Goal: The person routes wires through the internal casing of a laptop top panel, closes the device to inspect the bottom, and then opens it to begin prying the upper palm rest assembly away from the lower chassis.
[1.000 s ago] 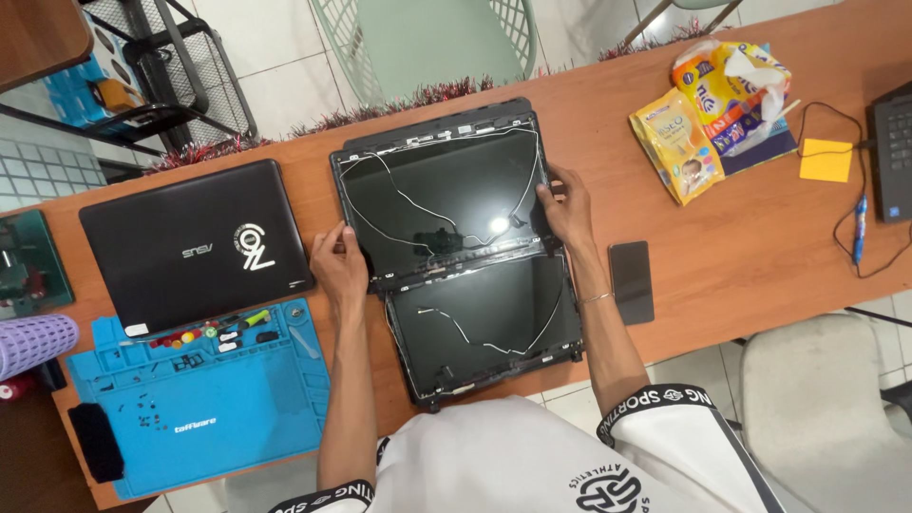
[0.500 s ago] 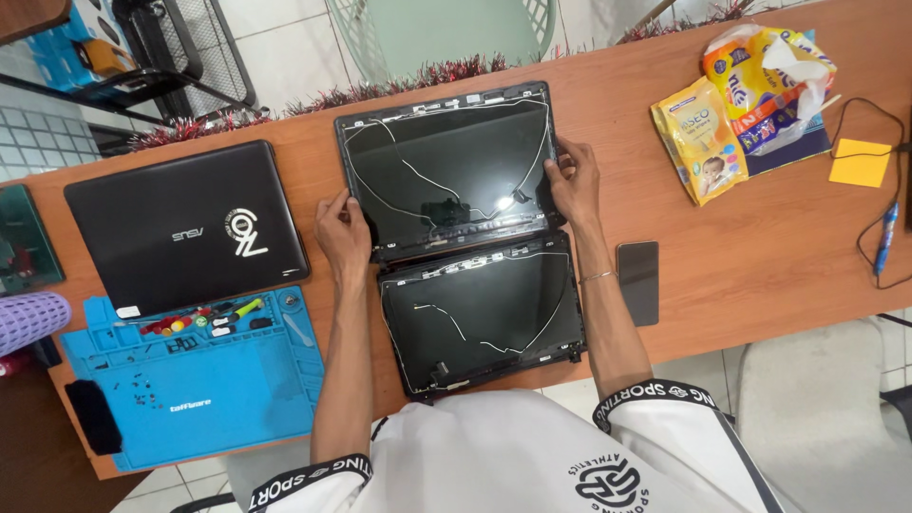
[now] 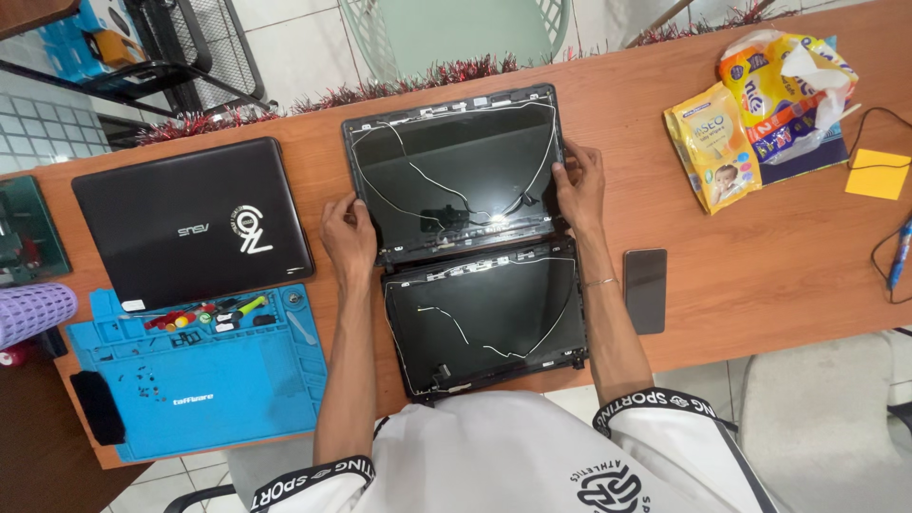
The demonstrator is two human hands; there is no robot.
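Two black laptop lid shells with loose white cables lie on the wooden table [image 3: 760, 275]. The far shell [image 3: 456, 171] sits at a slight angle; the near shell [image 3: 484, 318] lies just below it, by the table's front edge. My left hand [image 3: 347, 233] grips the far shell's left edge near its lower corner. My right hand [image 3: 579, 185] holds that shell's right edge. Both forearms run down either side of the near shell.
A closed black laptop [image 3: 190, 223] lies at the left above a blue repair mat [image 3: 199, 375] with small tools and screws. A dark phone [image 3: 646, 290] rests right of the near shell. Snack packets [image 3: 760, 104], a yellow sticky note [image 3: 876, 174] and a pen [image 3: 898, 252] sit far right.
The view has shifted a little between frames. My hands keep their hold on the far shell's two sides; the shell's place on the table looks about the same.
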